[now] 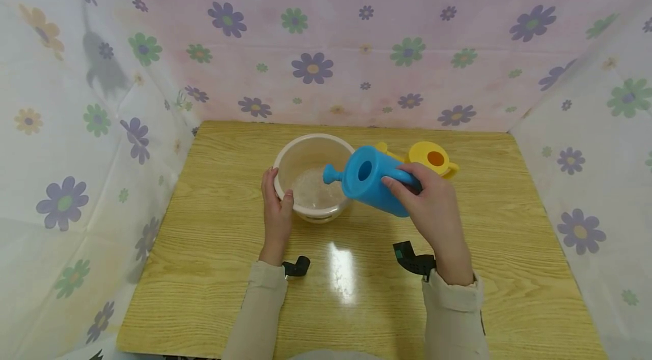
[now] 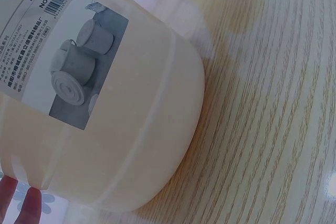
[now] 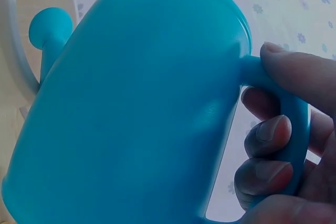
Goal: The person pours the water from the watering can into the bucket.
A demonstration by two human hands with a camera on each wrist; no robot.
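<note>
A cream plastic bucket (image 1: 305, 151) stands on the table, and its side bears a printed label (image 2: 89, 61) in the left wrist view. My left hand (image 1: 277, 215) holds the bucket's left rim, thumb at the rim and fingers along the outer wall. In my right hand (image 1: 433, 201) is a blue watering can (image 1: 379, 196), gripped by its handle (image 3: 299, 124) with the fingers curled through the loop. The can tilts left, its round spout head (image 1: 332, 174) over the bucket's opening. Pale glints show on the bucket's bottom.
Behind the blue can, a yellow watering can (image 1: 420, 151) stands on the wooden table (image 1: 204, 269), partly hidden by the right hand and blue can. Flower-patterned cloth (image 1: 356, 26) encloses the back and both sides. Black wrist mounts (image 1: 415, 261) jut inward from the sleeves.
</note>
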